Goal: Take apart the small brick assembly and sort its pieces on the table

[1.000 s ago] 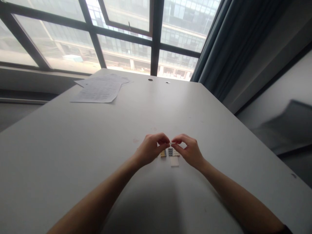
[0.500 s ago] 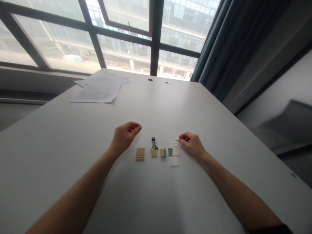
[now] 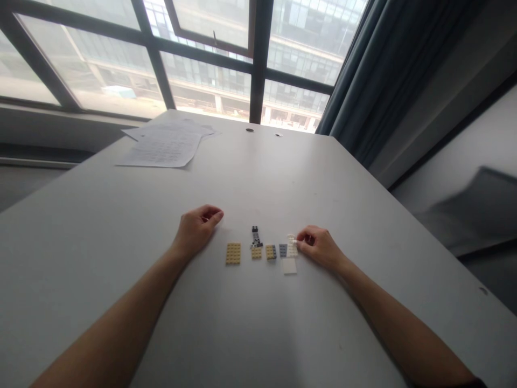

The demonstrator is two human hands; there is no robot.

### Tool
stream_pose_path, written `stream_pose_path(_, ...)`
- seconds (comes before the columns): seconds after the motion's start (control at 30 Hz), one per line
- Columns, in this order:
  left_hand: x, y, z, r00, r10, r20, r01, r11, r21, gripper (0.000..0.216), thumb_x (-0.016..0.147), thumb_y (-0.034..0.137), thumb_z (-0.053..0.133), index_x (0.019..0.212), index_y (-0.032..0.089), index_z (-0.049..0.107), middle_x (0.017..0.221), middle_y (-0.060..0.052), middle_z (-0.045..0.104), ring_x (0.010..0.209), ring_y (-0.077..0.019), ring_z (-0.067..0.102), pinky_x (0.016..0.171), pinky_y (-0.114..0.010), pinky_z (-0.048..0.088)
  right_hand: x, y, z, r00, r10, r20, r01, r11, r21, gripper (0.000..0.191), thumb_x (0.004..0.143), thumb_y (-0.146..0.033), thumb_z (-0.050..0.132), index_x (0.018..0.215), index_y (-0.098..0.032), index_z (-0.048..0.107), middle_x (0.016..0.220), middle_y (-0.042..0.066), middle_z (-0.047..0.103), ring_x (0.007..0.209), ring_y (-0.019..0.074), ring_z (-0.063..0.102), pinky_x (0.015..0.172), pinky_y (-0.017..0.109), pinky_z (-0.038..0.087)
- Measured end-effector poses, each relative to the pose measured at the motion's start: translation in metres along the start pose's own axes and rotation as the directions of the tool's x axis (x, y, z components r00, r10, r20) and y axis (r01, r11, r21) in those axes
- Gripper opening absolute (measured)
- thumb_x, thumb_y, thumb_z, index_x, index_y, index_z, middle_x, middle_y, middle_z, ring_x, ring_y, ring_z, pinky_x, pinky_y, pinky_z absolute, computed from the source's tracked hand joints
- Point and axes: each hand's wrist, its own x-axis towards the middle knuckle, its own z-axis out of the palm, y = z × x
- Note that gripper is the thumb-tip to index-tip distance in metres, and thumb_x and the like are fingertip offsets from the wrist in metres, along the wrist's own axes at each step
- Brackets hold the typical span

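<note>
A row of small building-brick plates lies on the grey table (image 3: pixel 121 258): a tan plate (image 3: pixel 233 253) at the left, a dark grey piece (image 3: pixel 255 234) above a small tan plate (image 3: pixel 256 252), a tan-and-grey pair (image 3: pixel 271 251), a grey plate (image 3: pixel 283 250), a white studded plate (image 3: pixel 291 245) and a flat white tile (image 3: pixel 289 265). My left hand (image 3: pixel 196 229) rests on the table left of the row, fingers loosely curled, holding nothing. My right hand (image 3: pixel 319 247) pinches a tiny white piece at the white studded plate.
Printed paper sheets (image 3: pixel 163 145) lie at the table's far left. Two small holes (image 3: pixel 249 130) sit near the far edge by the window (image 3: pixel 258 54). A dark curtain (image 3: pixel 388 75) hangs at the right.
My hands were pinched together over the bricks, then parted. The left hand has settled on the table; the right hand has lowered to the white studded plate.
</note>
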Motion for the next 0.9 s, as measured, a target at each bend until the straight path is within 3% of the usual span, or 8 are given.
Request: stream_pose_path(0.9, -0.0014, 0.0008, -0.0005, 1.0, 0.017, 0.026, -0.017, 1.0, 0.015, 0.031, 0.076, 0.047, 0.056, 0.083, 0.019, 0.068, 0.074, -0.003, 0.069, 0.068, -0.018, 0.062, 0.067, -0.029, 0.047, 0.002, -0.0062, 0.005, 1.0, -0.008, -0.016, 0.008, 1.0, 0.001, 0.007, 0.078, -0.022, 0.063, 0.076, -0.018, 0.067, 0.073, 0.001, 0.062, 0.064, 0.0121, 0.052, 0.063, 0.025, 0.042)
